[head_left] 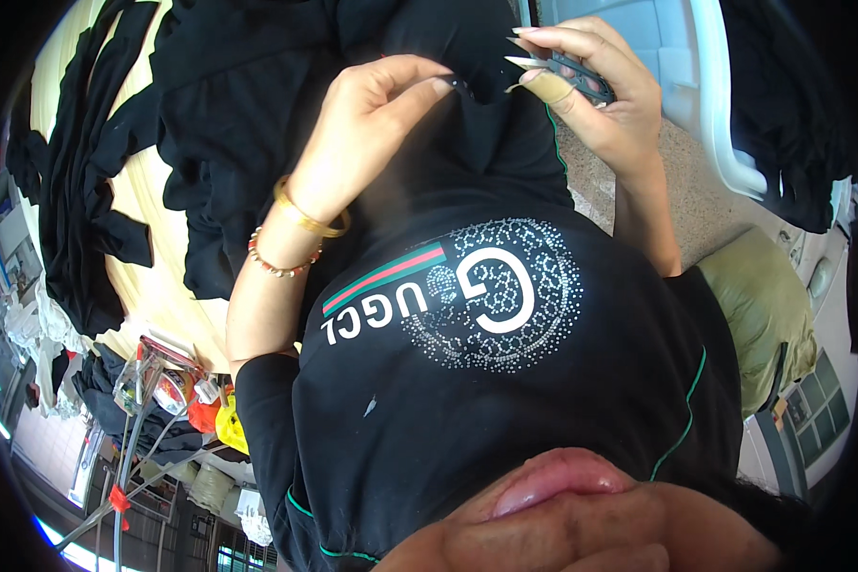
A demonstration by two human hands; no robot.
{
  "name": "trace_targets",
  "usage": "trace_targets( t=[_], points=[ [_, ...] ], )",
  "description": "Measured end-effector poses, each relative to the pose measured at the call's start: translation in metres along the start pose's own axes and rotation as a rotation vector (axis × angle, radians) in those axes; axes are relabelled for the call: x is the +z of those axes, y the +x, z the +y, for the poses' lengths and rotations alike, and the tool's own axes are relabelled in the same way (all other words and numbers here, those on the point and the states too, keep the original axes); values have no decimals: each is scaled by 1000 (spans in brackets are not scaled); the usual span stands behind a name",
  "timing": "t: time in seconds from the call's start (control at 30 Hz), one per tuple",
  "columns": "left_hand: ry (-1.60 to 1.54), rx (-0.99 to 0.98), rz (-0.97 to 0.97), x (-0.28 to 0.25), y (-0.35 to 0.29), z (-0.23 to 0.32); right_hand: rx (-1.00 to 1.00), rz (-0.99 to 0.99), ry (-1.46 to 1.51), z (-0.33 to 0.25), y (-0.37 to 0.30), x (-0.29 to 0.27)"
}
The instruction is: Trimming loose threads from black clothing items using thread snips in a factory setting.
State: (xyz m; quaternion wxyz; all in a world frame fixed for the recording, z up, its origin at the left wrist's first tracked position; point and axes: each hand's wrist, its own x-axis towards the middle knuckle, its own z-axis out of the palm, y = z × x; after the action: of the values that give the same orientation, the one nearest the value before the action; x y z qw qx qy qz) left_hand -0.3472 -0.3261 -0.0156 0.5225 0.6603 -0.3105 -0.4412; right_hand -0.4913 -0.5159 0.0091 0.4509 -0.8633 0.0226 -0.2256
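My left hand (377,129) is closed in a pinch, thumb against forefinger, on the edge of a black cloth (481,48). That cloth hangs over my lap and blends with my black clothing, so its outline is hard to make out. In my right hand (610,105) is a pair of thread snips (586,84) with dark handles. Their pale, pointed blades stand slightly apart and point toward the left hand, a short way from the pinched cloth. A tan wrap (549,88) covers the right thumb.
A light blue plastic tub (705,114) stands at the right, with dark cloth beyond it. Black cloth pieces (76,191) lie across a pale tabletop (138,214) on the left. Lower left is a metal stand (129,448); an olive cloth-covered bundle (758,305) sits at right.
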Motion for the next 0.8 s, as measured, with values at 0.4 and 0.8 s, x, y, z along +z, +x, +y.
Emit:
trace_targets(
  t=[0.4, 0.8],
  points=[
    [-425, 16, 88, -14, -12, 13, -89, -63, 44, -9, 17, 17],
    [-638, -21, 166, -12, -16, -3, -122, -74, -53, -2, 23, 32]
  ],
)
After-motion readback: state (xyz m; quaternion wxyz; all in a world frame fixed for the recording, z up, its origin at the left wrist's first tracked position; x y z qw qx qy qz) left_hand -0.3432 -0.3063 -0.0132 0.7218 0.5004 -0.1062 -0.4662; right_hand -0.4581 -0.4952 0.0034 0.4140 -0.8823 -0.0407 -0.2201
